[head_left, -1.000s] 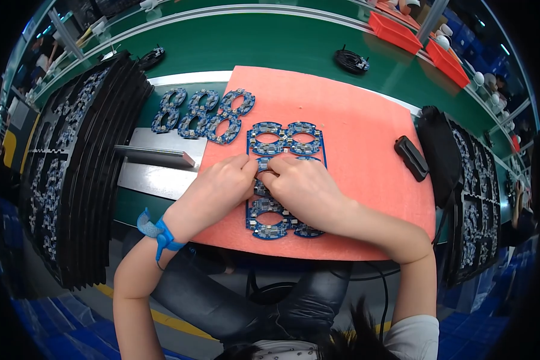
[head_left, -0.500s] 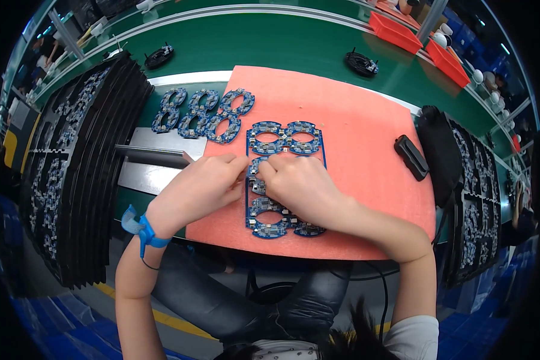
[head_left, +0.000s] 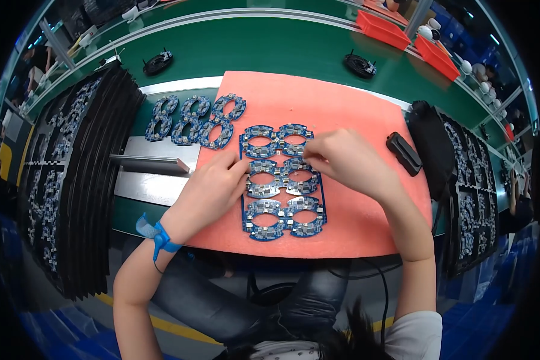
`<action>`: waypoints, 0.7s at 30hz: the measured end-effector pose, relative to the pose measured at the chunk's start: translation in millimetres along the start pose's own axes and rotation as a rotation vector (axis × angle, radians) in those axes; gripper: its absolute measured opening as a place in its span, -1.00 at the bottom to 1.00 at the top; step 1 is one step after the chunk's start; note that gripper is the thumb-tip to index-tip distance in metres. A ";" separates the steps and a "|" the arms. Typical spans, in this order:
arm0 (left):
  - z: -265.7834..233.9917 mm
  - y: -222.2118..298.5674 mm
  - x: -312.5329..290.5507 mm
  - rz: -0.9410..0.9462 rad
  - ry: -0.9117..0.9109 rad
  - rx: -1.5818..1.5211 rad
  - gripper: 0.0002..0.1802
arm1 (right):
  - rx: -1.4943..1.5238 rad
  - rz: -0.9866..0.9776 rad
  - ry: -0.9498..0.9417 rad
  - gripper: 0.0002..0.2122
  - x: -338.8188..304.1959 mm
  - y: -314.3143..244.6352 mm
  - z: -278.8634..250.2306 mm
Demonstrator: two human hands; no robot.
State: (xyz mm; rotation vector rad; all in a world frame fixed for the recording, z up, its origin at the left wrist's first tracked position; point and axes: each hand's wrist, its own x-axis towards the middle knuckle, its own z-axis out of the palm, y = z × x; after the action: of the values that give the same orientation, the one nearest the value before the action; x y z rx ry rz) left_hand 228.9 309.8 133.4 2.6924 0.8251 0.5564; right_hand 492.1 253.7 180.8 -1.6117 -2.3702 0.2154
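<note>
A blue circuit board panel (head_left: 278, 195) lies flat on the pink foam mat, made of several ring-shaped boards in two columns within a narrow frame. At the panel's left edge, beside the middle row, my left hand (head_left: 215, 185) is closed with its fingertips on the edge. A blue wrist strap (head_left: 157, 235) circles that wrist. My right hand (head_left: 349, 163) is over the panel's upper right side, thumb and fingers pinched together at the edge. Whatever is between those fingertips is hidden.
Left of the mat (head_left: 372, 216) are several separate figure-eight boards (head_left: 188, 123) and a metal bar (head_left: 153, 163) on a plate. Black trays (head_left: 81, 180) of boards stand at both sides. A black case (head_left: 404, 153) sits at the mat's right. Black round parts (head_left: 360, 64) are farther back, with red bins (head_left: 383, 30).
My right hand has moved right and away from the panel's middle row to its upper right edge, uncovering the middle rings. My left hand stays by the left edge.
</note>
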 end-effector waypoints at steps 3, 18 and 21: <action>0.9 -7.2 -0.2 0.061 0.002 -0.001 -0.84 | 0.070 0.005 0.009 -0.91 -16.6 7.4 13.2; -15.6 -6.9 11.5 0.019 -0.119 -0.042 -0.87 | -0.140 -0.080 0.054 -0.94 -32.6 -8.9 21.5; -13.7 -6.0 12.5 0.035 -0.107 -0.035 -0.86 | -0.157 -0.092 0.068 -0.94 -32.7 -9.5 23.1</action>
State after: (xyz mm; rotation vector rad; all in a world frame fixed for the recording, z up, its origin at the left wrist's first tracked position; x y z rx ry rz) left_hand 229.6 323.8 146.9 2.6829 0.7344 0.4254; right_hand 488.0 220.5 156.9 -1.5442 -2.4548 -0.0435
